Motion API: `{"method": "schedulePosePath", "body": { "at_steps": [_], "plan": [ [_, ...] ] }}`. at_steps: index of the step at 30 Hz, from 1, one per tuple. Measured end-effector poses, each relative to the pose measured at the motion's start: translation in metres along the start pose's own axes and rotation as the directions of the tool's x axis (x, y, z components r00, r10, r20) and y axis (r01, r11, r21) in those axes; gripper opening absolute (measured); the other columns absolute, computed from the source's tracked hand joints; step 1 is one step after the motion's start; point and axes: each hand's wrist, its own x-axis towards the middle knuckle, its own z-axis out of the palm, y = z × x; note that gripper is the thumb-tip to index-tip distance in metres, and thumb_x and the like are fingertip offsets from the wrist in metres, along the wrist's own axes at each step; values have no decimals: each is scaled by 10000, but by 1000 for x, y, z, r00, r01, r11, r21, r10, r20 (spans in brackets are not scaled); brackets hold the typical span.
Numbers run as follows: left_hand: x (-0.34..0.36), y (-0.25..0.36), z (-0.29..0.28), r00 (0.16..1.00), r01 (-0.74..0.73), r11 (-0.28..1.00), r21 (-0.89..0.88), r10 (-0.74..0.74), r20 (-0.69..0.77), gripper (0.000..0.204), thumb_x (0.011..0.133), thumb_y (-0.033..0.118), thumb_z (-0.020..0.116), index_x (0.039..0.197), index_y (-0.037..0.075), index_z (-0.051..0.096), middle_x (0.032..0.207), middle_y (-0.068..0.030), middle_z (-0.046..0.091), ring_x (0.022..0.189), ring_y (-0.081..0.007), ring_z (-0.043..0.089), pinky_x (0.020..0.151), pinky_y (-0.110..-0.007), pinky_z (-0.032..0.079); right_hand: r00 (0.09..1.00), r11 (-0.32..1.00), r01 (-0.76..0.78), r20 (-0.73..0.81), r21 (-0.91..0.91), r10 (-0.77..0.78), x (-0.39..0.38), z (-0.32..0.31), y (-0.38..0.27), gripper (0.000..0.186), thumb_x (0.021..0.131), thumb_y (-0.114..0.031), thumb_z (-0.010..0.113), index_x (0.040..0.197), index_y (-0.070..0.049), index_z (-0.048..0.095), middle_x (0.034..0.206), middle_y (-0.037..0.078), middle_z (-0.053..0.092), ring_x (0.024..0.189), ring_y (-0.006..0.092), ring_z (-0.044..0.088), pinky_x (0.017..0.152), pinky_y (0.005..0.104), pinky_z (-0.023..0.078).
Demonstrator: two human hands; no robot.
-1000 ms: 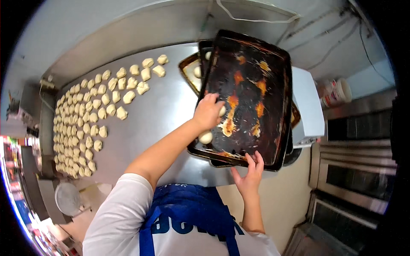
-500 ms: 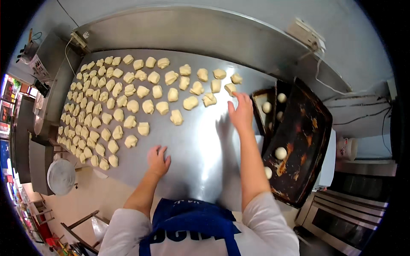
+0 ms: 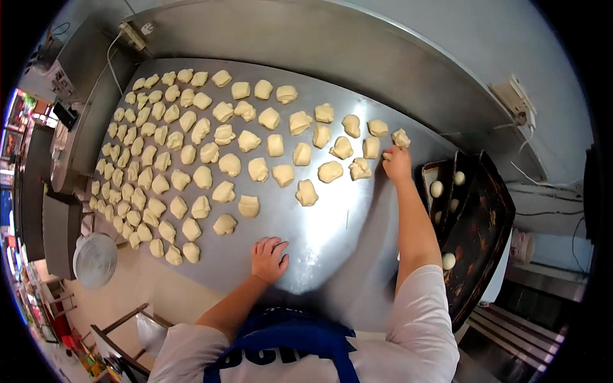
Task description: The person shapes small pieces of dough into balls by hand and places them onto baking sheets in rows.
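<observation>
My right hand has its fingers closed round a lump of pale dough at the right end of the spread of pieces, just below another lump. My left hand rests on the steel table near its front edge, fingers bent but apart, with nothing held. Several rows of cut dough pieces cover the table’s back and left. To the right, dark stained baking trays sit overlapped and askew, with several round dough balls in them.
A steel backsplash runs behind the table, with a socket and cable at the right. Steel ovens stand at lower right. A round white fan and a metal-framed chair are at the lower left.
Both hands have left the trays since a second ago. My view has turned leftward onto the dough. My right hand has reached up-right to the end pieces; my left lies on the table.
</observation>
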Motion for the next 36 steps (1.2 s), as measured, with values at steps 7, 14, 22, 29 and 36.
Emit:
{"method": "schedulePosePath", "body": {
  "at_steps": [7,14,22,29,36],
  "plan": [
    [27,18,-9,982,59,974,-217,-18,188,596,780,194,781,1337,97,590,1316,-118,558,1254,-365,504,1043,-488,427,992,976,-2,-124,218,30,-71,-85,-39,374,808,-166,763,1166,-71,713,1197,230,634,1093,412,641,934,463,545],
    [172,28,0,996,-49,971,-234,31,-81,757,754,119,809,1430,14,487,1378,-217,508,1264,-408,489,1035,-466,488,999,953,-50,0,298,52,-317,-86,-105,500,888,-111,721,1375,-82,610,1496,244,422,1288,395,527,1061,444,488],
    [190,17,39,965,-53,983,177,5,261,198,911,76,595,1031,24,744,1181,-196,671,1087,-334,658,897,-432,586,869,813,494,138,-310,-475,-427,-33,-49,426,1106,-346,482,1387,-32,544,1355,143,592,1263,249,552,1106,411,439],
    [134,36,-14,985,57,994,-89,-42,165,222,867,73,632,1078,39,694,1112,-171,639,1102,-370,621,900,-461,562,793,788,600,236,-140,-562,-396,-30,-46,444,1104,-316,479,1446,-34,496,1423,145,555,1315,265,530,1131,418,426],
    [-70,-8,-91,996,19,975,-221,-38,-83,527,814,54,729,1324,75,598,1222,-149,583,1150,-364,569,1001,-441,489,794,811,573,325,-118,-513,-432,-56,-44,482,1102,-281,477,1515,-37,441,1502,146,512,1376,284,504,1160,427,412]
  ]
}}
